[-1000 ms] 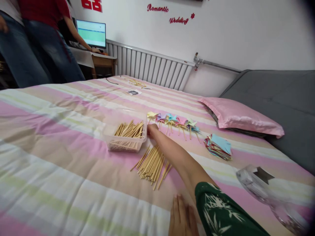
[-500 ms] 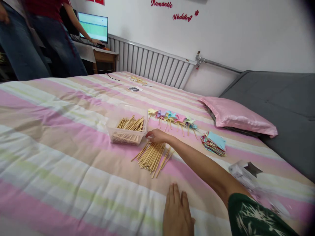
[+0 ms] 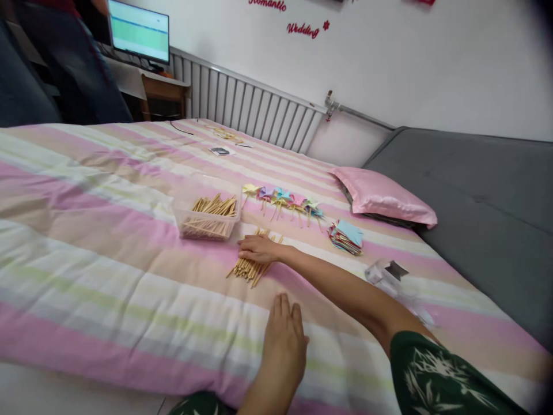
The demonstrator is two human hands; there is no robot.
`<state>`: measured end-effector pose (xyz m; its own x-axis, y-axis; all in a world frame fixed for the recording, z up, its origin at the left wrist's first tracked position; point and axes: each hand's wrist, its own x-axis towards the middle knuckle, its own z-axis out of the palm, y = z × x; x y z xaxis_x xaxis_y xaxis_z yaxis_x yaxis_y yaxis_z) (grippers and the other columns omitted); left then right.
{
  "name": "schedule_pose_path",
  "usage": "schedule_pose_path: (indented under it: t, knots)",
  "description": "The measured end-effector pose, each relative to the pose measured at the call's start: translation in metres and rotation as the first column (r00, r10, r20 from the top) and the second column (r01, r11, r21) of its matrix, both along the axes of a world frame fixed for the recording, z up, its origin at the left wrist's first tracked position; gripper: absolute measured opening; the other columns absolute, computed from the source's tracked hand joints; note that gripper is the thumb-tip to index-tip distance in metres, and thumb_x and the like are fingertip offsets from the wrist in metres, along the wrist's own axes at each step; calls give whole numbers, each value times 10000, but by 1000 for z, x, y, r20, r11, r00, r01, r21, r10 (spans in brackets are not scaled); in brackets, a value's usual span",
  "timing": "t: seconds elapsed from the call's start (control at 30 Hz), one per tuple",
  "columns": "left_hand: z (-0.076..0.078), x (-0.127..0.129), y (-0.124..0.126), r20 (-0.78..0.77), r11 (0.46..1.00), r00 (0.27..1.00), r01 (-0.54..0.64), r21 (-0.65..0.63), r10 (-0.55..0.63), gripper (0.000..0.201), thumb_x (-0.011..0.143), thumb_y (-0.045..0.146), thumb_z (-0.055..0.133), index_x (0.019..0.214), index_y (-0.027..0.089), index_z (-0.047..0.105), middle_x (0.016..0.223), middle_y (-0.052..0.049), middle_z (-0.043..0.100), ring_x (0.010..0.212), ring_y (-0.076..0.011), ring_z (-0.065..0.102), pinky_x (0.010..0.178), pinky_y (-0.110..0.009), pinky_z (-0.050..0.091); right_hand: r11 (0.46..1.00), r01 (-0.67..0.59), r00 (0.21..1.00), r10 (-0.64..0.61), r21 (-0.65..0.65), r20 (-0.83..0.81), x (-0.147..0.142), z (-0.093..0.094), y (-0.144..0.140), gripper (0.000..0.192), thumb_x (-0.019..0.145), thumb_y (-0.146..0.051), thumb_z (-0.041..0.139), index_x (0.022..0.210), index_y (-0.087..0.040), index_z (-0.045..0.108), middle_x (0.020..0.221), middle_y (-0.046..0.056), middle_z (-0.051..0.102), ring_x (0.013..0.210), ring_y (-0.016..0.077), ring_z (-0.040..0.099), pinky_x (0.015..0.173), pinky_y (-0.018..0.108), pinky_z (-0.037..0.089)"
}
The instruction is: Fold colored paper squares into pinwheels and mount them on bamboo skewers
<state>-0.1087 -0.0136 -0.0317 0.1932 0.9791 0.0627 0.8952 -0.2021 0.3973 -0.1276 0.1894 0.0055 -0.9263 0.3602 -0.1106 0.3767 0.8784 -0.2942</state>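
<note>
My right hand (image 3: 258,249) lies across a loose pile of thin wooden sticks (image 3: 248,270). Its fingers are together and curled over them, and stick ends show on both sides of the hand. Under the palm the sticks are hidden. My left hand (image 3: 286,331) rests palm down on the striped bedspread, fingers stretched out, holding nothing, closer to me than the pile. Just beyond and left of the right hand stands a clear plastic box (image 3: 206,229) with many more sticks (image 3: 216,206) in it.
Paper pinwheels on sticks (image 3: 283,199) lie in a row behind the pile. To the right are stacked coloured paper squares (image 3: 347,236), clear plastic packaging (image 3: 389,276) and a pink pillow (image 3: 384,196). People in jeans (image 3: 73,63) stand by a desk with a monitor (image 3: 139,31).
My right hand has moved from the far end of the sticks, beside the box, back over the middle of the pile. The camera view has shifted; my left hand stays flat on the bed.
</note>
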Motion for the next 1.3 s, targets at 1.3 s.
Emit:
schedule_pose_path:
  t: [1.3]
  knots:
    - [22, 14, 35, -103, 990, 989, -93, 102, 103, 207, 852, 227, 452, 947, 165, 625, 992, -107, 603, 968, -263, 521, 815, -380, 391, 100, 990, 123, -956, 95, -266, 295, -3, 112, 472, 764, -495, 576, 1140, -211, 614, 1138, 99, 642, 1045, 252, 587, 795, 306, 449]
